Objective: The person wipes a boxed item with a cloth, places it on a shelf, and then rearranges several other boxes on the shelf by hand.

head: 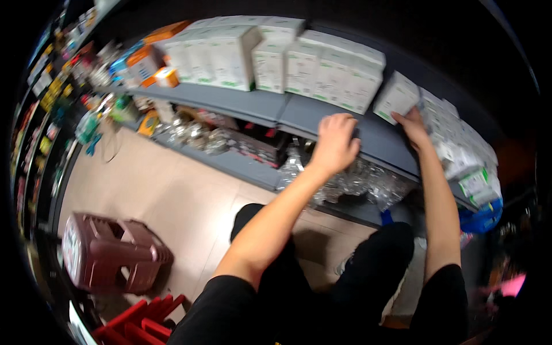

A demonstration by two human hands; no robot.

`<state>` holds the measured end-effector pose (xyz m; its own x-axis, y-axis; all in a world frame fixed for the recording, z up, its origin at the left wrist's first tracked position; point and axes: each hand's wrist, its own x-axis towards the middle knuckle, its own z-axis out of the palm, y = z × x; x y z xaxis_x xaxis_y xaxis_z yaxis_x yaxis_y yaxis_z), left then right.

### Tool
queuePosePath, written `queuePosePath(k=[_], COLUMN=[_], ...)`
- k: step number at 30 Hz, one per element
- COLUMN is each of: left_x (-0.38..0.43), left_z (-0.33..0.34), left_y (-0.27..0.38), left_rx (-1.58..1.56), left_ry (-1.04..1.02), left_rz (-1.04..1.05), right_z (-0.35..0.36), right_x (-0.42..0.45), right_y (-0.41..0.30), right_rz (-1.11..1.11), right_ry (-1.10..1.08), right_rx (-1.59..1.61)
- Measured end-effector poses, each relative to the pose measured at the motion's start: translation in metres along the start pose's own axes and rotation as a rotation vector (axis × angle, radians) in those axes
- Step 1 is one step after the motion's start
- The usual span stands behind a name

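Note:
My right hand [415,127] grips the lower right part of a white cardboard box [397,95] with green printing. The box tilts above the grey shelf [386,140], between a row of white boxes [334,73] and a stack of plastic-wrapped white packs [453,129]. Over the front part of the same shelf is my left hand [337,142], back upward and fingers bent. Its palm is hidden, so whether it holds anything cannot be seen. Larger white boxes [228,54] stand further left, beside orange and white boxes [146,64].
Clear plastic-wrapped goods [345,181] and a dark carton [254,144] fill the lower shelf [241,161]. A brown plastic stool [116,254] is on the tiled floor [185,185] at left, with a red slatted object [138,321] below it. Stocked shelving [39,138] lines the far left.

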<state>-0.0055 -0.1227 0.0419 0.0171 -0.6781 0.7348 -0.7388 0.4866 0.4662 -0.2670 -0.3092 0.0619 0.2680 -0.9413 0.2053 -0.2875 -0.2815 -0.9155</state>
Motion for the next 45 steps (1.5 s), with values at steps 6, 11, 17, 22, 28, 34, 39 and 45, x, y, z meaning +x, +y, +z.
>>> queuePosePath(k=[6, 11, 17, 22, 28, 34, 39, 45], left_x=[0.001, 0.005, 0.000, 0.005, 0.008, 0.000, -0.018, -0.035], left_z=[-0.013, 0.004, -0.014, -0.004, 0.012, 0.039, 0.052, 0.069], left_y=[-0.009, 0.007, -0.008, 0.000, 0.010, 0.078, 0.103, 0.109], left_rx=[0.029, -0.010, 0.042, 0.023, -0.043, -0.389, -0.358, -0.307], left_ry=[-0.031, -0.094, -0.128, -0.123, -0.005, -0.031, -0.193, -0.280], left_rz=[-0.067, -0.067, -0.096, -0.071, -0.153, -0.292, -0.124, 0.086], right_z=[0.026, 0.007, 0.072, 0.055, 0.086, 0.011, -0.108, -0.263], right_x=[0.053, 0.085, 0.078, 0.078, 0.004, -0.176, -0.221, -0.166], right_y=[0.009, 0.040, 0.015, 0.023, -0.010, -0.095, -0.112, -0.093], right_rz=[-0.133, -0.153, -0.222, -0.207, -0.125, -0.385, -0.273, -0.238], right_ry=[0.016, 0.081, 0.250, 0.200, 0.439, 0.230, 0.363, 0.554], right_rx=[-0.036, -0.091, -0.345, -0.293, -0.131, -0.316, -0.624, -0.879])
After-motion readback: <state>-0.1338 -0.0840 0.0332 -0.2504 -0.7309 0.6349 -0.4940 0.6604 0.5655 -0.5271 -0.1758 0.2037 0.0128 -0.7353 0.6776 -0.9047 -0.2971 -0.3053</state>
